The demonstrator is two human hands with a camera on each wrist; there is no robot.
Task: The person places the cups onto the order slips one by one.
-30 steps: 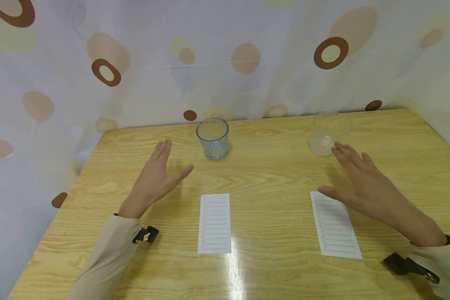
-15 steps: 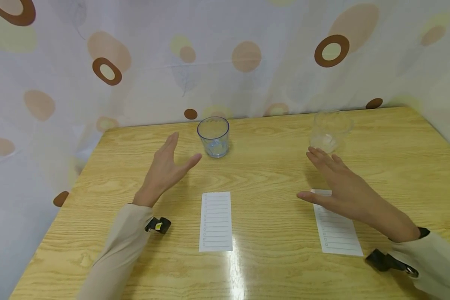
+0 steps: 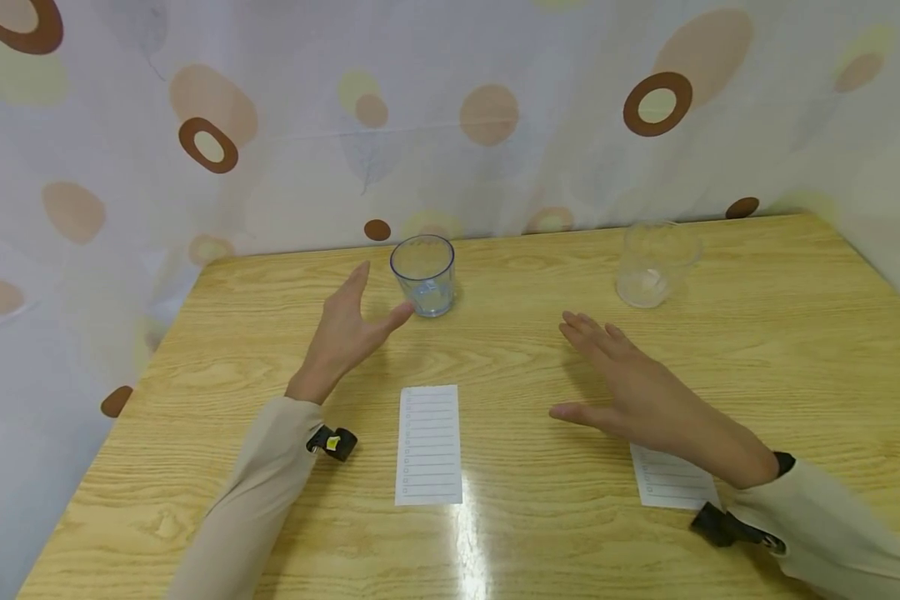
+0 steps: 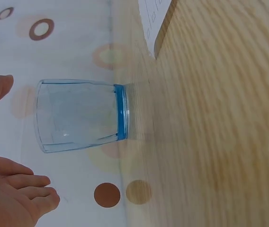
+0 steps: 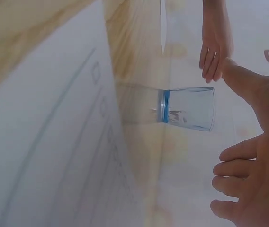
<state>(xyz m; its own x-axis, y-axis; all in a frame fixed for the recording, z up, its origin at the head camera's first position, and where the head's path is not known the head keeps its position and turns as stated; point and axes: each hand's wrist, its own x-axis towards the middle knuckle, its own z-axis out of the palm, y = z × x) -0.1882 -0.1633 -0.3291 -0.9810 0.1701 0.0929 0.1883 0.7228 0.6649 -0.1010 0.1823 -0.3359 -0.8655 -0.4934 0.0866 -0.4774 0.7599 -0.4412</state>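
Hovering just to the left of the blue-rimmed glass and a little nearer the person, the left hand holds nothing: its fingers are extended, its thumb is spread away from them, and the left wrist view shows a gap between hand and glass. The glass stands upright near the far edge of the wooden table, with a blue band around its base. To the right of the glass and nearer the person, the right hand is likewise released, fingers straight and thumb apart, with a broad stretch of wood grain between it and the glass. Well to the right of the glass, also near the far edge, stands a clear cup, a wide run of tabletop separating the two. On the person's side of the glass, well apart from it, lies a lined slip; a second slip, farther right, is partly hidden by the right hand and wrist. Close behind the glass, a patterned cloth rises along the far edge.
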